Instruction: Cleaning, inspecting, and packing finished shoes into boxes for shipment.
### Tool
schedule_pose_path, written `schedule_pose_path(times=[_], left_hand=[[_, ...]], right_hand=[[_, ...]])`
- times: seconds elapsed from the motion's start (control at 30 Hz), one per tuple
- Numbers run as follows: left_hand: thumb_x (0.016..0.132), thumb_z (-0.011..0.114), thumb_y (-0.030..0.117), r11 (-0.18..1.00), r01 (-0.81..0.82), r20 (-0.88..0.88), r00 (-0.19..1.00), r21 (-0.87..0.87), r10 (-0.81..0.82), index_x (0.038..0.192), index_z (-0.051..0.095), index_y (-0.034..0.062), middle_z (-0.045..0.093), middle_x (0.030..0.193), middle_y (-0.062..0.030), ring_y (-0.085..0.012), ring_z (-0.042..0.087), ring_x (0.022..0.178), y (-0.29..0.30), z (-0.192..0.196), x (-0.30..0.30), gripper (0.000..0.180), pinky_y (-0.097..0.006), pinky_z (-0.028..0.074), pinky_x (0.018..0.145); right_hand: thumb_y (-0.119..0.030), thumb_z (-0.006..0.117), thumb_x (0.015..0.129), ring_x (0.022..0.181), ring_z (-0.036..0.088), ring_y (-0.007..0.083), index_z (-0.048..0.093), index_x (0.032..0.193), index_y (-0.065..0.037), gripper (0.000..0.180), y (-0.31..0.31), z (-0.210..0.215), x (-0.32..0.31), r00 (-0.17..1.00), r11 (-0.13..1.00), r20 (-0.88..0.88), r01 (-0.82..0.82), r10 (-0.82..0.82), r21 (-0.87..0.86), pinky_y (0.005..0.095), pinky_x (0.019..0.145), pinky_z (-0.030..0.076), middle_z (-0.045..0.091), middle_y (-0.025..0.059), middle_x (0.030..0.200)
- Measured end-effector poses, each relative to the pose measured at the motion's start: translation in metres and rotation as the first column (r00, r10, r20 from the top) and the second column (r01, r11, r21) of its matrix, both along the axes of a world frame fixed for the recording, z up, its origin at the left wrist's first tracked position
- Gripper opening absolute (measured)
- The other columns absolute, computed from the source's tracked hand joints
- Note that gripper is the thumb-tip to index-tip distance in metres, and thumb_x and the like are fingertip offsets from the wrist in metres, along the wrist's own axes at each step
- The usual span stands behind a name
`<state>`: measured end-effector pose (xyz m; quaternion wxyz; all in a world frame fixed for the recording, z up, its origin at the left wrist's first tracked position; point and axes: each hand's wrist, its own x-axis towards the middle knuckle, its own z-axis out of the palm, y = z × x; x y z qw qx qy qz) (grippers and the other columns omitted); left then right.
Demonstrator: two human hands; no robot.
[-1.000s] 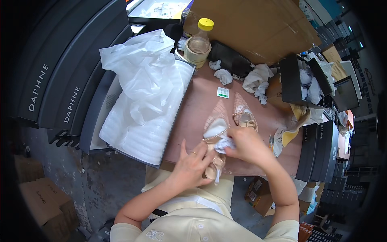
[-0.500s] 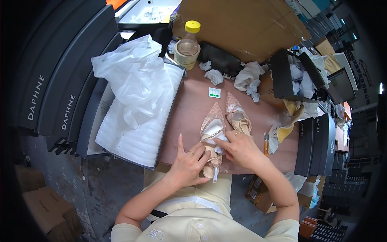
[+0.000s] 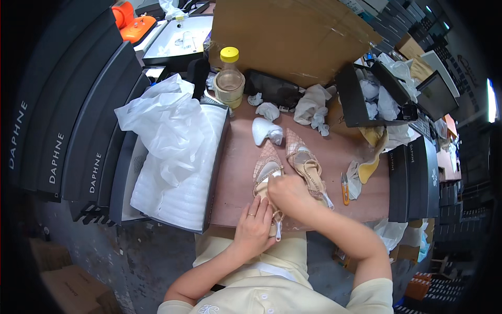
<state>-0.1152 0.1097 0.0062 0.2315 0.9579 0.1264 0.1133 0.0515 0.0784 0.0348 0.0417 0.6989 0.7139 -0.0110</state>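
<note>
A beige pointed slingback shoe (image 3: 266, 162) with a woven-look toe and studded trim lies on the pink tabletop, toe pointing away. My left hand (image 3: 254, 224) grips its rear part, fingers along the insole and thumb near the heel. Over the shoe's opening, my right hand (image 3: 288, 195) is closed, its fingertips tucked down and hidden, so what they pinch cannot be seen. The matching shoe (image 3: 305, 166) rests just to the right, with a clear-wrapped strap end. White toe stuffing (image 3: 265, 131) with crumpled clear plastic sits beyond the toes.
At left, an open shoebox (image 3: 172, 204) holds white foam and tissue beside stacked dark boxes (image 3: 78, 136). A yellow-capped bottle (image 3: 229, 78), black pouch (image 3: 272, 88) and crumpled paper (image 3: 312, 104) line the back. An orange cutter (image 3: 345, 188) and dark boxes (image 3: 413, 178) are at right.
The white stuffing has come out of the left shoe and now lies beyond its toe. My right hand is back over the shoe's opening, more tightly closed. The view has shifted slightly.
</note>
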Motion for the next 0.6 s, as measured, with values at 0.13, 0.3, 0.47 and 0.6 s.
schedule_pose_path(times=[0.13, 0.3, 0.47, 0.6], left_hand=[[0.056, 0.078, 0.028, 0.998, 0.027, 0.022, 0.999, -0.054, -0.026, 0.117, 0.047, -0.0084, 0.048, 0.123, -0.0263, -0.0413, 0.045, 0.12, 0.003, 0.001, 0.002, 0.078, -0.043, 0.042, 0.095], [0.056, 0.078, 0.027, 0.996, 0.021, 0.061, 0.998, -0.082, -0.016, 0.115, 0.048, -0.008, 0.05, 0.119, -0.0261, -0.0421, 0.047, 0.117, 0.005, -0.004, 0.001, 0.074, -0.042, 0.043, 0.095], [0.054, 0.08, 0.028, 0.995, 0.025, 0.059, 0.998, -0.098, -0.019, 0.114, 0.048, -0.0089, 0.051, 0.118, -0.0264, -0.0431, 0.048, 0.116, 0.003, -0.001, -0.001, 0.077, -0.042, 0.044, 0.095], [0.057, 0.078, 0.03, 0.999, 0.024, 0.077, 0.997, -0.027, -0.022, 0.112, 0.05, -0.0066, 0.052, 0.119, -0.0259, -0.0422, 0.049, 0.116, 0.006, -0.002, 0.0, 0.072, -0.042, 0.046, 0.092]], right_hand=[[-0.014, 0.064, 0.063, 0.059, 0.065, 0.0219, 0.066, 0.063, -0.008, 0.007, 0.026, -0.015, 0.019, 0.995, 0.996, -0.055, -0.087, 0.085, -0.027, 0.0333, 0.053, 0.051, 0.064, 0.0094, 0.061], [-0.015, 0.063, 0.065, 0.058, 0.065, 0.0225, 0.063, 0.061, -0.008, 0.009, 0.006, 0.012, 0.006, 0.958, 0.972, -0.163, -0.233, 0.235, 0.029, 0.0341, 0.052, 0.05, 0.063, 0.0081, 0.061], [-0.016, 0.063, 0.068, 0.055, 0.063, 0.023, 0.061, 0.06, -0.008, 0.012, -0.009, 0.036, 0.015, 0.992, 0.988, -0.09, -0.081, 0.093, 0.131, 0.0357, 0.05, 0.048, 0.06, 0.0063, 0.059], [-0.017, 0.063, 0.067, 0.056, 0.063, 0.0232, 0.062, 0.06, -0.007, 0.012, 0.011, -0.014, 0.026, 0.985, 0.985, 0.008, -0.171, 0.171, -0.007, 0.0351, 0.051, 0.049, 0.061, 0.0071, 0.059]])
